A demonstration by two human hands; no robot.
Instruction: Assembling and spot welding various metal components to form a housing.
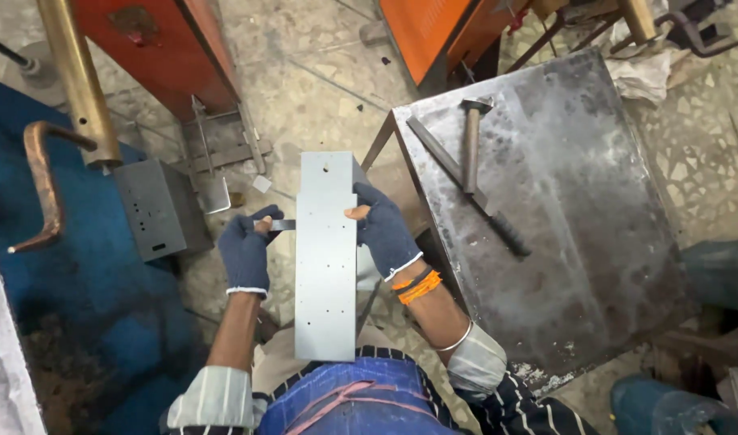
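A long grey sheet-metal panel (326,258) with small punched holes lies lengthwise over my lap. My right hand (383,228), in a dark blue knit glove, grips the panel's right edge, thumb on its face. My left hand (244,251), gloved the same, pinches a small flat metal strip (281,225) against the panel's left edge. Orange bands sit on my right wrist.
A worn steel table (594,242) stands to the right, carrying a hammer (472,137) and a long file with a black handle (466,187). A blue machine body (71,298) with copper arms (43,181) and a grey metal box (159,208) are at left. Orange cabinets stand behind.
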